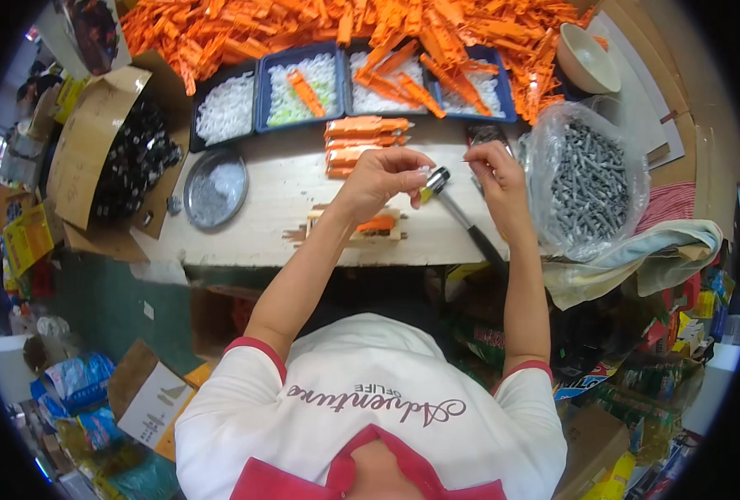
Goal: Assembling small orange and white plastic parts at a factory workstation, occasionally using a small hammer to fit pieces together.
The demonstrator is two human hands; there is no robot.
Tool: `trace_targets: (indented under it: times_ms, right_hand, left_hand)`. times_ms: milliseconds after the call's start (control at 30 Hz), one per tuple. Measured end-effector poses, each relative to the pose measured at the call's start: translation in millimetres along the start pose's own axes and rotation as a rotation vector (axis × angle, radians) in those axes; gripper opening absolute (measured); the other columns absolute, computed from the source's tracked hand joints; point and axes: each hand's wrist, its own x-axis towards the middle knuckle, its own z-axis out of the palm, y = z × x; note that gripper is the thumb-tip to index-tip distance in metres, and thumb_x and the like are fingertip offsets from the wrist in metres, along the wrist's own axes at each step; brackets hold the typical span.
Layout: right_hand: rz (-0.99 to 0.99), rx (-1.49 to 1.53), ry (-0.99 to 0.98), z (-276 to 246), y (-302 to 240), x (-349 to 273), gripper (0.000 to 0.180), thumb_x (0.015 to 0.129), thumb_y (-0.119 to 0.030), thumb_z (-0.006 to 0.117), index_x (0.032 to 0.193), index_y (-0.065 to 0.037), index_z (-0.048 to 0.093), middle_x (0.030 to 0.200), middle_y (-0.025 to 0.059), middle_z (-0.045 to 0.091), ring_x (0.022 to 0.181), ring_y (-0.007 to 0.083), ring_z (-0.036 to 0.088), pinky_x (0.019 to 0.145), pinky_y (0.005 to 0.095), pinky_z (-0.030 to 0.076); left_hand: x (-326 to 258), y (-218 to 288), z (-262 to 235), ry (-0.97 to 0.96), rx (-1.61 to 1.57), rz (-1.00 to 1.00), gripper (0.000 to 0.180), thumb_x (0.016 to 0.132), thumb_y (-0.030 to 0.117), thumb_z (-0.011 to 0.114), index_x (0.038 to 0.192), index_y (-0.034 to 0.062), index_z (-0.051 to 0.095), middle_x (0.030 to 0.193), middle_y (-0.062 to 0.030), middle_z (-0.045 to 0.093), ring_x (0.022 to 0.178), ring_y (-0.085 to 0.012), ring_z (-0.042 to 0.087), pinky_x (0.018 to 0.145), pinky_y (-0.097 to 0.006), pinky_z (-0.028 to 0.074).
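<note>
My left hand (pixel 380 179) pinches a small pale yellowish part at the silver tip of a black-handled tool (pixel 462 215). The tool slants down toward the table's front edge. My right hand (pixel 495 175) is close beside it, thumb and forefinger closed on a thin metal pin that points toward my left hand. Just below my left hand, a small wooden jig (pixel 395 236) on the white table (pixel 262 225) holds an orange plastic piece (pixel 376 223). A short stack of orange pieces (pixel 363 137) lies just beyond my hands.
A heap of orange plastic parts (pixel 245 29) covers the far side. In front of it are blue trays of white bits (pixel 303 87), a round metal dish (pixel 215 188), a cardboard box of black parts (pixel 132 162), a clear bag of grey screws (pixel 588 179), a white bowl (pixel 588 57) and a cloth (pixel 637 254).
</note>
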Motion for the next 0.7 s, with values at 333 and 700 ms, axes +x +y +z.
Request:
trace_targets:
  times_ms: [333,700]
  right_hand:
    - [-0.325,-0.125,-0.266,50,-57,-5,0.014,0.073,0.003,0.06,0.083,-0.007,0.058,0.083,0.0049,0.05,0.083,0.0215,0.048,0.072,0.0305,0.035]
    - [-0.437,-0.216,-0.399,63,-60,-9,0.018,0.069,0.003,0.061,0.083,-0.007,0.059,0.082,0.0057,0.052,0.08,0.0232,0.05,0.069,0.0325,0.036]
  left_hand:
    - [-71,-6,-17,0.063,-0.149,-0.024,0.016,0.083,0.006,0.059,0.096,-0.0035,0.061,0.073,-0.0073,0.059,0.056,-0.0109,0.056,0.052,-0.029,0.053]
    - [-89,4,-17,0.172,0.183,0.004,0.012,0.077,0.0,0.063,0.088,-0.0043,0.061,0.075,-0.007,0.061,0.06,-0.0118,0.058,0.054,-0.025,0.052]
